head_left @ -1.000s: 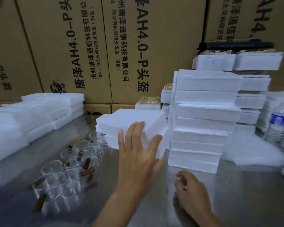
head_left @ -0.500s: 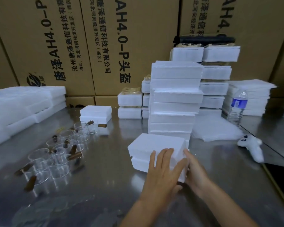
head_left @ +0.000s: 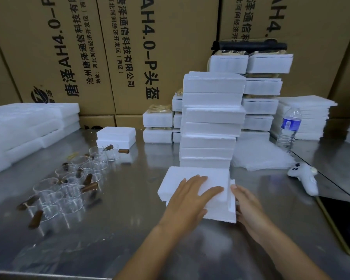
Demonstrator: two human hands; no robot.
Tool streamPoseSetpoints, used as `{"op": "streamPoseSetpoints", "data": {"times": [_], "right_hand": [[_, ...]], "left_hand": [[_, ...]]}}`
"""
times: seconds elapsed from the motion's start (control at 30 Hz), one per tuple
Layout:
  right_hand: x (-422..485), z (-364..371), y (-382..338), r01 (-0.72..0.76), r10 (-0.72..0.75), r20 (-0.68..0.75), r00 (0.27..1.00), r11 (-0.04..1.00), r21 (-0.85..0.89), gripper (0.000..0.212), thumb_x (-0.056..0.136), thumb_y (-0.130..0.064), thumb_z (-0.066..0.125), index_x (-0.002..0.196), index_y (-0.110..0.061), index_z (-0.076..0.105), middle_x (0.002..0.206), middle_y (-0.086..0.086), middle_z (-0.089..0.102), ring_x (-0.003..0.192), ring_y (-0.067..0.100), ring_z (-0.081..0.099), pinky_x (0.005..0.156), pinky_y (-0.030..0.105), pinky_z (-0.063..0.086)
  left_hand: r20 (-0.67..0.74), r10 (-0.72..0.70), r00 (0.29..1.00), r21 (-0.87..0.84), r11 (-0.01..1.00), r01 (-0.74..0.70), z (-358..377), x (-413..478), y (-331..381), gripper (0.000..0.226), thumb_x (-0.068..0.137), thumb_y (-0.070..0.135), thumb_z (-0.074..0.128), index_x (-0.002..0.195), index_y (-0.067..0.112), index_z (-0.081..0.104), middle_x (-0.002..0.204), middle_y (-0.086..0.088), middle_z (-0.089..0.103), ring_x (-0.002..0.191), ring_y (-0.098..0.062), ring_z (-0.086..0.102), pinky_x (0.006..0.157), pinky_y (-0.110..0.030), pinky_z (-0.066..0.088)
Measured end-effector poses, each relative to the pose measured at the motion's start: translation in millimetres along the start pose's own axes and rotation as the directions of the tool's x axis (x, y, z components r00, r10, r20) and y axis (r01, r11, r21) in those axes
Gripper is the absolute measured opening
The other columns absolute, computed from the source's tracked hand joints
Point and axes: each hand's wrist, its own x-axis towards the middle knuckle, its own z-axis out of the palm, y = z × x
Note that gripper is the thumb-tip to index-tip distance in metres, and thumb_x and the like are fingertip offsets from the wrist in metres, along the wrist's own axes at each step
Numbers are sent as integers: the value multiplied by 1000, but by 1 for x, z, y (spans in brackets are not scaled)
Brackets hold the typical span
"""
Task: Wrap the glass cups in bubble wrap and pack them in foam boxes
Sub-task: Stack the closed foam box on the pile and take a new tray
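While the white foam box [head_left: 192, 178] lay on the near middle of the brushed steel table [head_left: 129, 229], its lid was seen shifted a little to the left of its base. The left hand [head_left: 192, 197] was laid flat on the lid, with the fingers straight and slightly spread. The right hand [head_left: 249, 207] was set against the right side of the base, thumb tip at the rim. Its other fingers were hidden, so whether they were curled round the foam could not be told.

A tall stack of white foam boxes [head_left: 210, 122] was found just beyond the box. The clear glass cups with brown handles [head_left: 69, 184] were grouped well to the left. Thin sheets of bubble wrap [head_left: 259, 156] were spread to the right of the stack, beside a clear water bottle with a blue label [head_left: 288, 130] and a white handheld controller [head_left: 305, 176]. Brown printed cardboard cartons [head_left: 129, 47] were stacked along the far side.
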Motion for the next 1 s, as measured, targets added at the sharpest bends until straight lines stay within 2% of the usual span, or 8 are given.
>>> {"op": "streamPoseSetpoints", "data": {"times": [0.17, 0.33, 0.43, 0.53, 0.63, 0.73, 0.87, 1.0], "right_hand": [[2, 3, -3, 0, 0, -26, 1000, 1000, 4, 32, 93, -40, 52, 118, -20, 56, 108, 6, 68, 98, 27, 65, 87, 45, 52], [6, 3, -5, -9, 9, -48, 999, 1000, -6, 31, 95, -37, 51, 117, -16, 58, 106, 11, 68, 100, 32, 64, 91, 48, 49], [9, 0, -4, -14, 13, -41, 999, 1000, -10, 30, 96, -34, 49, 116, -15, 60, 106, 11, 69, 100, 32, 65, 92, 49, 50], [11, -6, -3, -16, 15, -53, 998, 1000, -19, 28, 97, -31, 47, 113, -15, 63, 106, 8, 70, 98, 27, 66, 92, 47, 50], [15, -13, -3, -18, 18, -80, 997, 1000, -8, 27, 97, -30, 47, 113, -15, 63, 110, 8, 69, 100, 26, 64, 93, 46, 49], [18, -20, -4, -21, 19, -86, 996, 1000, -13, 38, 95, -30, 52, 128, -14, 54, 123, 8, 62, 109, 25, 60, 99, 47, 46], [21, -22, -4, 16, -21, -63, 998, 997, -79, 42, 89, -23, 63, 129, -20, 53, 127, -1, 59, 113, 19, 57, 102, 41, 42], [23, -19, -1, 105, -113, -42, 993, 981, -164, 23, 88, -15, 63, 102, -32, 62, 106, -13, 66, 96, 2, 59, 80, 23, 43]], "left_hand": [[-95, 24, 995, 65, 998, -18, -2, -2, -3, 75, 52, 16, 91, 121, 16, 64, 120, -9, 64, 109, -27, 63, 89, -36, 51], [-242, 22, 970, 49, 999, -11, 1, -3, -6, 66, 54, 17, 91, 115, 13, 67, 114, -8, 67, 102, -25, 66, 78, -32, 57], [-436, -157, 886, -185, 979, 82, 1, -1, -9, 57, 73, 13, 81, 126, 14, 59, 119, -3, 57, 109, -15, 57, 85, -16, 47], [-506, -571, 646, -591, 775, 222, -4, 5, -13, 47, 81, 18, 73, 123, 20, 51, 110, 16, 46, 100, 8, 47, 86, -3, 34], [-324, -878, 351, -873, 421, 247, -6, 6, -30, 40, 84, 23, 69, 114, 23, 43, 106, 9, 53, 97, -2, 55, 83, -25, 47], [-113, -981, 155, -967, 145, 208, -1, -1, -57, 29, 87, 20, 67, 109, 10, 51, 106, -4, 65, 86, -9, 63, 74, -32, 52], [192, -981, 26, -965, -184, 184, 10, -15, -80, 54, 83, 15, 72, 127, 1, 44, 113, -11, 63, 97, -26, 64, 70, -43, 57], [214, -977, 22, -899, -188, 396, 16, -26, -85, 84, 80, 24, 76, 141, 12, 19, 102, -1, 52, 82, -21, 59, 83, -46, 54]]}}
